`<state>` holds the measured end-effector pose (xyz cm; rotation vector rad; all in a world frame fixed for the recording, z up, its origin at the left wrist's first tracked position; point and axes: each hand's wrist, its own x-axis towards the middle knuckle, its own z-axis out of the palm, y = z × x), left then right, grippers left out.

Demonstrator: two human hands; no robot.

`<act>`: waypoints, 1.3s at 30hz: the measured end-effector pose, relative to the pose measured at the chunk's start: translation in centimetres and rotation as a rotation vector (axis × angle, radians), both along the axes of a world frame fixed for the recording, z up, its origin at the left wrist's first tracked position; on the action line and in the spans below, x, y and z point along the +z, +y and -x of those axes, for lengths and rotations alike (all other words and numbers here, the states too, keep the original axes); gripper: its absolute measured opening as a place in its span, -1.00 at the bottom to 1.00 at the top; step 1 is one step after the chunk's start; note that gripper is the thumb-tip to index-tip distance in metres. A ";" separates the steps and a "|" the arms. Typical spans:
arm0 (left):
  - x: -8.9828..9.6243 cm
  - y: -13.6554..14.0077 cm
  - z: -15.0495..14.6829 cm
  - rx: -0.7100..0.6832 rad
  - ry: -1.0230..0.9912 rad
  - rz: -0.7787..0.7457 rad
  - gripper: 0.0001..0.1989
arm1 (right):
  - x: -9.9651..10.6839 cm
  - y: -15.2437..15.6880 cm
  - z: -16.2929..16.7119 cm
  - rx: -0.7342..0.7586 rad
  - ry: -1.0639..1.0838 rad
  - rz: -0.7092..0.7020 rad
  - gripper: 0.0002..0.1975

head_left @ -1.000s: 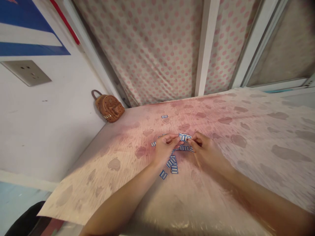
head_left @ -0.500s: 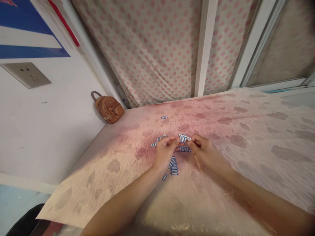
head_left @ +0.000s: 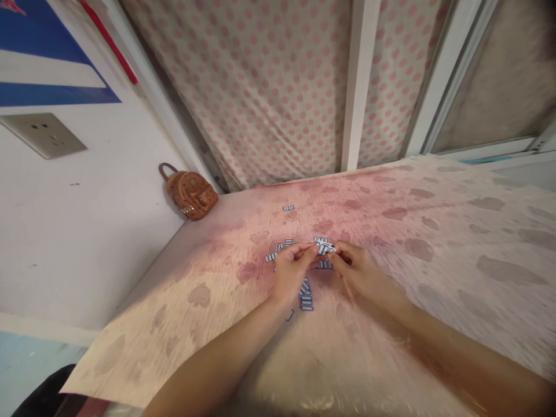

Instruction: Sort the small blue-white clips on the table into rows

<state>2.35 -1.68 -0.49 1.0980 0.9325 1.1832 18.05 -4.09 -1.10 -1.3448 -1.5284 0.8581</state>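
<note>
Between the fingertips of both hands is a small white label strip [head_left: 323, 249] with blue-bordered rectangles. My left hand [head_left: 290, 271] pinches its left end between thumb and fingers. At its right end, the thumb and fingers of my right hand [head_left: 364, 270] are closed on the edge. A thin brownish shape [head_left: 348, 291] juts down under the right hand; I cannot tell what it is. More blue-and-white label pieces [head_left: 306, 300] lie below the left wrist, others [head_left: 271, 257] left of the hand, partly hidden by it. A small label piece [head_left: 288, 208] sits apart, farther back.
A patterned cloth [head_left: 200, 324] with a clear, shiny cover near me spreads over the table. By the wall at the back left stands a small brown backpack-shaped pouch [head_left: 191, 194]. A dotted curtain [head_left: 269, 87] hangs behind the table, and a wall socket [head_left: 43, 134] is at left.
Both hands stay nearly in place, still gripping the label strip, which has tilted slightly. The whole view has shifted a little.
</note>
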 end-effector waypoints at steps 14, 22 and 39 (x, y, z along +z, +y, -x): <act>0.0 0.0 0.0 0.030 -0.015 -0.011 -0.72 | 0.9 -0.2 0.1 -0.005 0.075 -0.025 -0.74; 0.1 0.2 0.1 0.011 -0.027 -0.003 -0.67 | 0.6 0.0 -0.1 -0.015 0.074 -0.082 -0.81; 0.1 0.1 0.3 0.013 -0.052 0.002 -0.71 | 1.2 -0.3 -0.1 -0.011 -0.196 -0.192 -0.69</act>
